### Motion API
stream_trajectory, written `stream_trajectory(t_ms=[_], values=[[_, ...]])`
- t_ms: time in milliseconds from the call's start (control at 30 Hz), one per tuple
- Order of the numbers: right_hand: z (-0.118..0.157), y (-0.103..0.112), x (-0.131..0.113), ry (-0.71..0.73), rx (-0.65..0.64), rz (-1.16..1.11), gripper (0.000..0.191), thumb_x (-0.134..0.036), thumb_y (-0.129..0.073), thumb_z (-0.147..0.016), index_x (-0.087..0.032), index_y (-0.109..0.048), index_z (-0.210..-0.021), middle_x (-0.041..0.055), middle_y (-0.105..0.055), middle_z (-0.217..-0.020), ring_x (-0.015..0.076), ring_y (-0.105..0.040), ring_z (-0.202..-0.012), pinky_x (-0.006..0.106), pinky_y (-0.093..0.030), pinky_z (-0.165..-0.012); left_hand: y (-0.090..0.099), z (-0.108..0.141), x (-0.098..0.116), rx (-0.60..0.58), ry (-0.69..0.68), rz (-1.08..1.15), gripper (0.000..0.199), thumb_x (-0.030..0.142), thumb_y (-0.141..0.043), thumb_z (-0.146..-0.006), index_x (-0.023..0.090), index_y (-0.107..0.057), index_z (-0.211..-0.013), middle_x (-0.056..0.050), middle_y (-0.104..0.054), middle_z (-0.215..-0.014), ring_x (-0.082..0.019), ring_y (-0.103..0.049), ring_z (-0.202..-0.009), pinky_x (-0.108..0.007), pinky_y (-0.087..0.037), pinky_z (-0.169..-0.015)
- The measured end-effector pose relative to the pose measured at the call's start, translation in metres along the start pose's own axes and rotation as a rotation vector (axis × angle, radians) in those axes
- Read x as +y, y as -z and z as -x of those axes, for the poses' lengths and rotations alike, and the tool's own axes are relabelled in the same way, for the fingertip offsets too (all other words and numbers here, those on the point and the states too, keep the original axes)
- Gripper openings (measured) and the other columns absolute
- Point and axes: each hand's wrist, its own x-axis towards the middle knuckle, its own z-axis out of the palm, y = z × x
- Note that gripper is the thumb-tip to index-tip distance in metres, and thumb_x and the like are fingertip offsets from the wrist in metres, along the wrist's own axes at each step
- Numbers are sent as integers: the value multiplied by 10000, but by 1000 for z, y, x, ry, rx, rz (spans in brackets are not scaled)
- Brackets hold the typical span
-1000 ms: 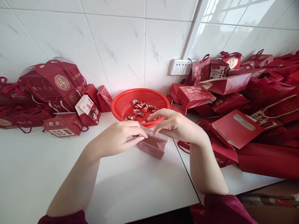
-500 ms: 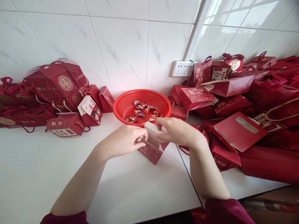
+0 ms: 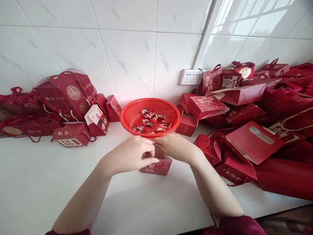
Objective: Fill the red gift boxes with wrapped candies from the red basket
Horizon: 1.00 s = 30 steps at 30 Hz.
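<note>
A small red gift box (image 3: 156,168) with a floral print stands on the white table in front of me, its pale inside partly showing at the top. My left hand (image 3: 134,153) is closed at its left side, the thumb lying along the near upper edge. At the far upper edge, my right hand (image 3: 177,147) has its fingers bent down and closed on the box; their tips are hidden. Just beyond both hands sits a red plastic basket (image 3: 127,125) with several wrapped candies (image 3: 149,122) in it.
Red gift boxes (image 3: 66,91) are stacked on the left, along the tiled wall (image 3: 132,58). A larger heap of red boxes and bags (image 3: 251,140) covers the right side. A white power strip (image 3: 192,77) is on the wall behind the basket.
The box has been turned so its printed long side faces me. My right hand has shifted left, nearer my left hand. The whole scene sits slightly lower in view.
</note>
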Motion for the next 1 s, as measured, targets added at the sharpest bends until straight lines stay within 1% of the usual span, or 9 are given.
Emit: stream_trajectory(t_ms=[100, 267, 333, 400, 500, 600, 767, 867, 1000], values=[[-5, -2, -6, 5, 19, 2, 161, -117, -563, -944, -200, -696, -906, 36, -704, -850, 158, -598, -737, 256, -350, -634, 1, -2, -2, -1, -46, -5, 375, 268, -480, -967, 172, -505, -606, -3, -584, -663, -136, -523, -647, -285, -352, -636], [-7, 2, -5, -71, 2, 15, 290, -184, -518, -979, -180, -651, -721, 20, -645, -705, 122, -515, -597, 254, -291, -564, 2, -2, -10, -18, 105, 7, 335, 259, -434, -971, 187, -558, -669, 20, -553, -618, -123, -472, -546, -288, -294, -541], [-5, 5, -3, -97, 0, -40, 240, -214, -533, -972, -187, -666, -775, 25, -665, -743, 131, -544, -618, 251, -311, -569, 5, -1, -12, -51, 142, 70, 238, 281, -490, -948, 209, -649, -785, 17, -640, -706, -134, -553, -605, -274, -346, -555], [-3, 6, 2, -102, -38, -137, 115, -256, -598, -938, -203, -696, -910, 37, -702, -835, 156, -600, -695, 249, -359, -600, 8, 1, -13, -105, 159, 156, 147, 321, -601, -886, 241, -706, -949, 0, -721, -888, -167, -654, -771, -265, -444, -650], [2, 10, 12, -101, -96, -255, 277, -336, -721, -844, -226, -689, -1097, 52, -720, -981, 202, -639, -829, 264, -425, -661, 13, 5, -15, -163, 215, 230, 398, 382, -706, -799, 284, -676, -1184, -27, -721, -1125, -217, -685, -976, -282, -510, -779], [7, 14, 22, -138, -122, -306, 439, -329, -769, -774, -240, -659, -1190, 55, -708, -1064, 220, -635, -898, 276, -453, -698, 15, 7, -15, -178, 267, 231, 530, 412, -708, -786, 325, -608, -1298, -23, -675, -1249, -225, -672, -1034, -283, -518, -798], [11, 21, 28, -267, -151, -328, 442, -342, -750, -753, -243, -653, -1173, 33, -682, -1014, 199, -616, -837, 267, -444, -673, 16, 10, -14, -216, 348, 168, 566, 460, -658, -818, 344, -546, -1360, -5, -635, -1318, -214, -659, -1025, -276, -508, -781], [11, 21, 27, -256, -126, -314, 327, -286, -668, -802, -230, -662, -1124, 28, -673, -967, 184, -605, -797, 266, -435, -662, 17, 11, -13, -220, 364, 124, 541, 477, -627, -841, 354, -539, -1360, 5, -634, -1320, -219, -651, -1046, -281, -495, -808], [11, 19, 26, -207, -106, -282, 357, -320, -656, -844, -224, -640, -1188, 48, -689, -1018, 210, -627, -863, 291, -451, -729, 17, 15, -5, -237, 360, 79, 509, 472, -601, -862, 335, -543, -1349, -7, -675, -1235, -226, -660, -1019, -287, -479, -792]])
